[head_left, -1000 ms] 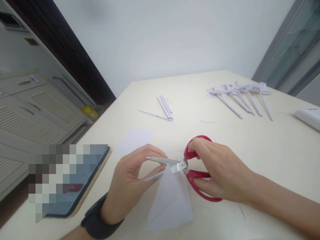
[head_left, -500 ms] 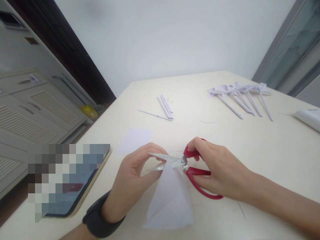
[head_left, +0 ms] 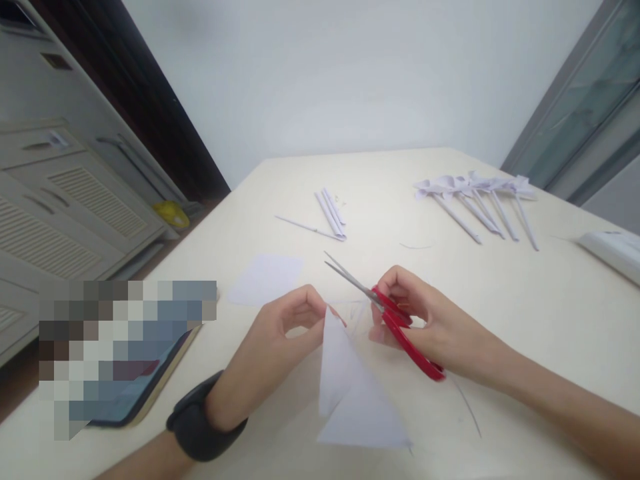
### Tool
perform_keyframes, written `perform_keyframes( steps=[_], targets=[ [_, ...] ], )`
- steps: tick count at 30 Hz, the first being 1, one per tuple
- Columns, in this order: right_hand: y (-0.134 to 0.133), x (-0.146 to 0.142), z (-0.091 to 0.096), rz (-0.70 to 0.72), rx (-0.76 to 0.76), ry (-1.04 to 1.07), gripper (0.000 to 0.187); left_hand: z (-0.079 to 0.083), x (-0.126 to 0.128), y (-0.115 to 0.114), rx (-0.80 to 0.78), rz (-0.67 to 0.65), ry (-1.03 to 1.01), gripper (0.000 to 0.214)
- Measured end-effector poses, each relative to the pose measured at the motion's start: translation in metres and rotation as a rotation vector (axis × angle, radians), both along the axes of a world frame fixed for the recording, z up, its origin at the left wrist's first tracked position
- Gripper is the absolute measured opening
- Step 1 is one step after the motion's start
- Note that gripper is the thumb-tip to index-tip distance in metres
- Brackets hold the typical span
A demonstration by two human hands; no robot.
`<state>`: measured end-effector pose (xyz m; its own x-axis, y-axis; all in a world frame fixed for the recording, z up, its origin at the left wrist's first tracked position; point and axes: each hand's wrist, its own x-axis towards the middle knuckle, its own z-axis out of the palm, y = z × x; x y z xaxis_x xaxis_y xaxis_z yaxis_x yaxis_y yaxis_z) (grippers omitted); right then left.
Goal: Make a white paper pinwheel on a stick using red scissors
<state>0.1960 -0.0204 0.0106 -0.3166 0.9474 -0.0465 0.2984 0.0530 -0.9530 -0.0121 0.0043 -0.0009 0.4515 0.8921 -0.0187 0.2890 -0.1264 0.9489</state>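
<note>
Our left hand (head_left: 280, 340) pinches the upper tip of the folded white paper (head_left: 353, 400) between thumb and forefinger, while the paper's lower part lies on the table (head_left: 525, 300) close in front of us. Our right hand (head_left: 435, 327) has its fingers closed around the handles of the red-handled scissors (head_left: 383, 308). The blades are nearly together, pointing up and away to the left, just beside the paper's tip. A paper square (head_left: 265, 277) and a tablet (head_left: 155, 387) lie further left
</note>
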Motion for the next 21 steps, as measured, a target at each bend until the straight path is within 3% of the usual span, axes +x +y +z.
perform_keyframes(
  steps=[5,10,15,21],
  targets=[
    [0.0000,0.0008,-0.0013,0.079,-0.120,0.228,0.030,-0.0009,0.0005,0.0004,0.006,-0.019,0.091,0.010],
    [0.0042,0.0021,-0.0052,0.144,-0.131,0.401,0.028,-0.0021,-0.0004,0.0005,-0.038,-0.056,0.135,0.010],
    [0.0039,0.0023,-0.0056,0.181,-0.123,0.456,0.027,-0.0046,0.0010,-0.0003,-0.086,-0.122,0.157,0.010],
    [0.0000,-0.0047,-0.0085,0.226,-0.134,0.485,0.032,-0.0084,0.0032,-0.0029,-0.005,-0.094,0.319,0.014]
  ],
)
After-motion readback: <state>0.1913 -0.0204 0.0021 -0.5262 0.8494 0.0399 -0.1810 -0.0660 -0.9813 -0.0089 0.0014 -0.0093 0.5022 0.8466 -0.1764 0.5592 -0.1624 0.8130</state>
